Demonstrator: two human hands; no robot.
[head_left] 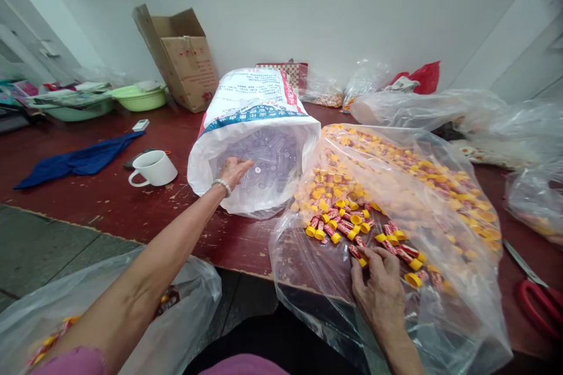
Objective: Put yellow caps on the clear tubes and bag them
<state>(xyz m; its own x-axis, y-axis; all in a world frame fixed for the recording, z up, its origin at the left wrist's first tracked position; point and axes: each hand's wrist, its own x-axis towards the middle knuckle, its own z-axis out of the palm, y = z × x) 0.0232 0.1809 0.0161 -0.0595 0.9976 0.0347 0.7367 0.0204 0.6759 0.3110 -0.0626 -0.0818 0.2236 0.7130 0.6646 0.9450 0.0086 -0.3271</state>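
A white woven sack (259, 96) lies on its side, its mouth facing me, with many clear plastic tubes (275, 158) inside. My left hand (235, 173) reaches into that mouth, fingers closed together at the tubes; whatever they grip is too small to make out. To the right, a large clear plastic bag (303, 269) lies spread out, holding a heap of small red-and-white patterned tubes with yellow caps (336, 220). Within its opening, my right hand (380, 284) pinches one red capped tube (357, 255) between thumb and fingers. Other capped tubes lie right beside these fingers.
A white mug (153, 168) and a blue cloth (79, 158) are on the red table (193, 240) at left. Behind stand a cardboard box (187, 64) and a green basin (138, 98). Red-handled scissors (539, 302) lie at right. Another plastic bag (193, 287) hangs below the front edge.
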